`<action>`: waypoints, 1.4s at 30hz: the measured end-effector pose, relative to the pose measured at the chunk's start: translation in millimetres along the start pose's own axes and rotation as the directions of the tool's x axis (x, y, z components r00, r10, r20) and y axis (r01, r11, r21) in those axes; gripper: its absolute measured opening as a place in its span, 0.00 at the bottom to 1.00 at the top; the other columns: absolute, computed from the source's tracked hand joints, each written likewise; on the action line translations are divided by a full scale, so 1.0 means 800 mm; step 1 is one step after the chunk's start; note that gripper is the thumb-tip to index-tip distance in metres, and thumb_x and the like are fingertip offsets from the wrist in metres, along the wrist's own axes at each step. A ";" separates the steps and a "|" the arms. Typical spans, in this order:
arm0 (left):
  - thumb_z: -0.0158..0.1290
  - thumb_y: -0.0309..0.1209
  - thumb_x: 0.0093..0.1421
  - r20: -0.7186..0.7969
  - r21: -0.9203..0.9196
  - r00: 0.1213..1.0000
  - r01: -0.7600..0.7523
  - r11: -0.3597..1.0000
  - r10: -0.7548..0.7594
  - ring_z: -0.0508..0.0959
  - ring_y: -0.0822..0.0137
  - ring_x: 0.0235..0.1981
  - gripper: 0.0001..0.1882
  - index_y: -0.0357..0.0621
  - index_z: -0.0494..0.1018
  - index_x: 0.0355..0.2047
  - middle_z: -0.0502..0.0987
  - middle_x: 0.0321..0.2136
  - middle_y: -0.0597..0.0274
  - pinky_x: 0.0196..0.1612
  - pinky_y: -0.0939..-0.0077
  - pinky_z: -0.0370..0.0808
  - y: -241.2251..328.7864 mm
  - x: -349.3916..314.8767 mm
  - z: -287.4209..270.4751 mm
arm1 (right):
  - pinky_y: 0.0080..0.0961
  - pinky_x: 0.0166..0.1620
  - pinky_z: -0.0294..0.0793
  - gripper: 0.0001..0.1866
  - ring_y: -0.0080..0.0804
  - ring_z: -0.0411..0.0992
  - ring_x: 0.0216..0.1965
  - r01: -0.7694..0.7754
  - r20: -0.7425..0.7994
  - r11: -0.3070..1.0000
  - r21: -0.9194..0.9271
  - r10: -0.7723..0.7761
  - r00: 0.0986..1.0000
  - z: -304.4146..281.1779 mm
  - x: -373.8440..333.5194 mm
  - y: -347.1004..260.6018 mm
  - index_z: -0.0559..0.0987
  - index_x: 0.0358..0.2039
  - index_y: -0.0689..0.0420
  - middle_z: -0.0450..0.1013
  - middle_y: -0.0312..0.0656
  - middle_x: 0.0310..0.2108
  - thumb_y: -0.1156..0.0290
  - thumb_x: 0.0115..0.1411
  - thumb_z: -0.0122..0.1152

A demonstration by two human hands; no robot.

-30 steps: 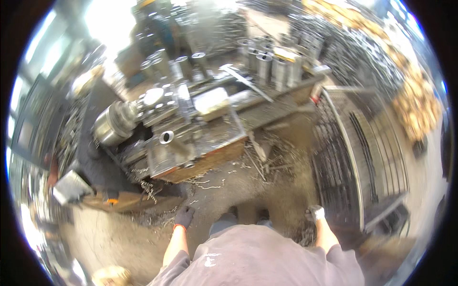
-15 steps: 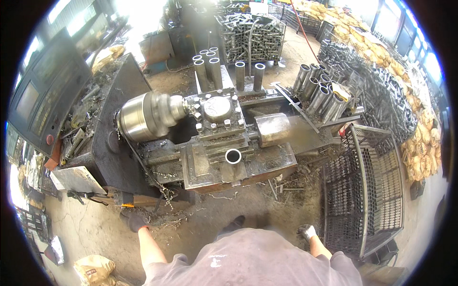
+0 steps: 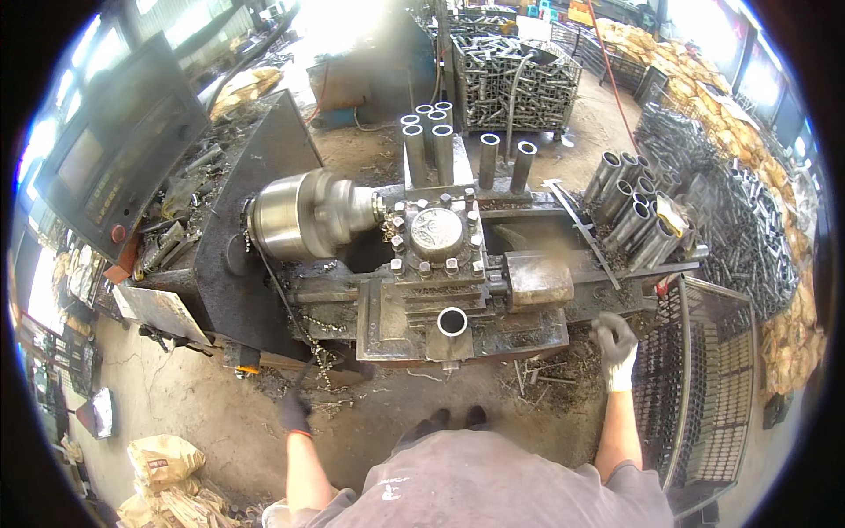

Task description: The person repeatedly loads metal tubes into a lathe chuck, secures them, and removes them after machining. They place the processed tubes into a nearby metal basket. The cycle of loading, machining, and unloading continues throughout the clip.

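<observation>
My right hand, in a pale glove with grey fingers, is raised off the right front of a metal lathe. Its fingers look curled in, and nothing shows in them. Low at the left, my left hand wears a dark glove with a red cuff. It is near the hanging metal shavings, its fingers too dark to make out. A large steel chuck on the lathe looks smeared, facing the square tool post. In front of the post, a metal tube stands upright on the carriage.
Several steel tubes stand behind the tool post, and more tubes lean at the right end. A wire-mesh crate stands at my right. The control panel is at left. Paper sacks lie on the floor.
My right hand has risen from beside my body toward the lathe's right front. The left has moved nearer my body. The whole view has shifted, so the machine sits farther right.
</observation>
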State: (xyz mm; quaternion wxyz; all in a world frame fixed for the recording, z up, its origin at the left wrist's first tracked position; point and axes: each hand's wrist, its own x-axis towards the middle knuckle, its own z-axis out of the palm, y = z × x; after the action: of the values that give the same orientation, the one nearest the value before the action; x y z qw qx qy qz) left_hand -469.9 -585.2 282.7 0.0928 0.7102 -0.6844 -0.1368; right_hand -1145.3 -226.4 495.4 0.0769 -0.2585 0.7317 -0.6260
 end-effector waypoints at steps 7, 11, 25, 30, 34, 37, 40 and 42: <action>0.47 0.49 0.70 0.877 0.114 0.456 -0.503 0.856 0.151 0.83 0.43 0.57 0.26 0.46 0.82 0.56 0.82 0.58 0.42 0.60 0.49 0.78 -0.033 -0.166 0.116 | 0.34 0.53 0.85 0.22 0.41 0.86 0.48 0.633 0.478 0.774 0.003 -0.558 0.679 0.187 0.078 -0.263 0.84 0.55 0.63 0.84 0.54 0.50 0.73 0.60 0.70; 0.51 0.48 0.68 0.824 0.183 0.564 -0.181 0.966 -0.050 0.82 0.42 0.57 0.24 0.46 0.81 0.54 0.82 0.56 0.43 0.59 0.49 0.79 -0.081 -0.208 0.123 | 0.34 0.48 0.85 0.27 0.43 0.86 0.44 0.817 0.705 0.564 -0.121 -0.531 0.471 0.321 0.118 -0.327 0.84 0.58 0.58 0.85 0.53 0.44 0.64 0.57 0.72; 0.56 0.43 0.65 0.510 -0.255 0.849 -0.007 0.967 0.141 0.83 0.45 0.53 0.17 0.48 0.82 0.48 0.85 0.49 0.49 0.52 0.47 0.80 -0.081 -0.105 0.214 | 0.38 0.40 0.81 0.12 0.36 0.82 0.38 0.432 0.848 0.730 -0.529 0.434 0.303 0.606 0.304 -0.158 0.90 0.43 0.52 0.85 0.38 0.39 0.62 0.66 0.64; 0.58 0.48 0.62 0.639 0.074 0.752 -0.268 0.960 0.161 0.82 0.41 0.56 0.21 0.47 0.82 0.47 0.84 0.52 0.45 0.56 0.47 0.79 -0.076 -0.145 0.212 | 0.43 0.37 0.83 0.22 0.38 0.83 0.31 0.914 0.978 0.349 -0.206 0.059 0.198 0.571 0.334 -0.165 0.85 0.49 0.64 0.84 0.50 0.37 0.62 0.59 0.71; 0.57 0.48 0.63 0.673 0.013 0.740 -0.025 1.000 0.010 0.81 0.41 0.54 0.22 0.47 0.81 0.49 0.84 0.52 0.43 0.55 0.48 0.79 -0.072 -0.168 0.192 | 0.43 0.36 0.85 0.37 0.39 0.85 0.34 0.644 0.890 0.690 -0.329 -0.002 0.457 0.543 0.321 -0.208 0.76 0.62 0.71 0.85 0.53 0.35 0.61 0.56 0.73; 0.56 0.46 0.64 0.696 0.006 0.718 0.005 1.000 -0.008 0.83 0.44 0.49 0.20 0.44 0.80 0.47 0.84 0.48 0.44 0.50 0.50 0.80 -0.065 -0.171 0.175 | 0.31 0.32 0.85 0.44 0.36 0.85 0.34 0.474 0.889 0.818 -0.327 0.096 0.448 0.554 0.305 -0.231 0.67 0.70 0.70 0.85 0.47 0.35 0.67 0.56 0.74; 0.56 0.44 0.65 0.707 -0.049 0.707 0.071 0.996 -0.016 0.84 0.47 0.44 0.19 0.42 0.80 0.46 0.85 0.44 0.45 0.45 0.52 0.81 -0.050 -0.167 0.159 | 0.32 0.26 0.81 0.38 0.35 0.81 0.24 0.476 0.915 0.786 -0.395 0.289 0.283 0.580 0.289 -0.238 0.73 0.66 0.67 0.82 0.45 0.29 0.68 0.56 0.75; 0.55 0.42 0.66 0.688 -0.168 0.725 0.177 0.970 -0.013 0.85 0.49 0.41 0.18 0.40 0.80 0.45 0.85 0.41 0.46 0.42 0.53 0.81 -0.036 -0.164 0.152 | 0.34 0.27 0.79 0.21 0.34 0.80 0.25 0.488 0.840 0.686 -0.540 0.473 0.264 0.596 0.280 -0.235 0.88 0.44 0.61 0.84 0.47 0.30 0.60 0.53 0.78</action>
State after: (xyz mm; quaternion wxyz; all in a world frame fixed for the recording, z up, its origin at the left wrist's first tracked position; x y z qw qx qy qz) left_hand -485.1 -446.6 167.8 -0.0936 0.6296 -0.6133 -0.4678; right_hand -1075.4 -766.0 625.1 0.3909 -0.5923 0.7044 0.0148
